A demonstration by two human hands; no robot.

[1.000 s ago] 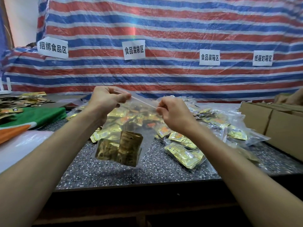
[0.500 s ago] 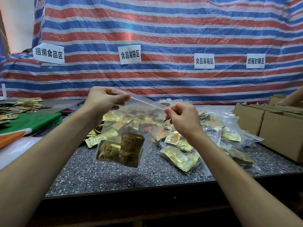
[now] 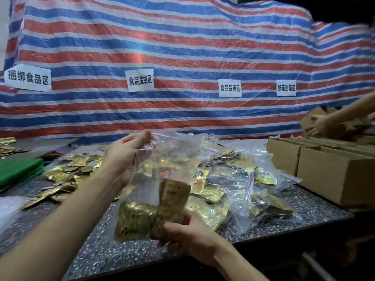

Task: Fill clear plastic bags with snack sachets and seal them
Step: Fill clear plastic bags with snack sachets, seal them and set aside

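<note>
While it hangs just above the speckled worktop [image 3: 81, 250], the clear plastic bag [image 3: 150, 171] is held at both ends. The left hand [image 3: 129, 157] pinches its top edge between thumb and fingers. The right hand [image 3: 188, 234] is curled round its bottom, gripping the gold and brown snack sachets [image 3: 172, 199] through the plastic. Can't tell if the bag mouth is sealed. Just behind and to the right is a pile of filled bags [image 3: 249, 179] on the worktop; loose sachets [image 3: 65, 175] are scattered to the left, with a green cloth [image 3: 18, 169] further left. Open cardboard boxes [image 3: 334, 179] stand at the right edge, another person's hand [image 3: 318, 124] over them. A red-blue-white striped tarp [image 3: 162, 47] with paper labels [image 3: 140, 80] hangs behind.
</note>
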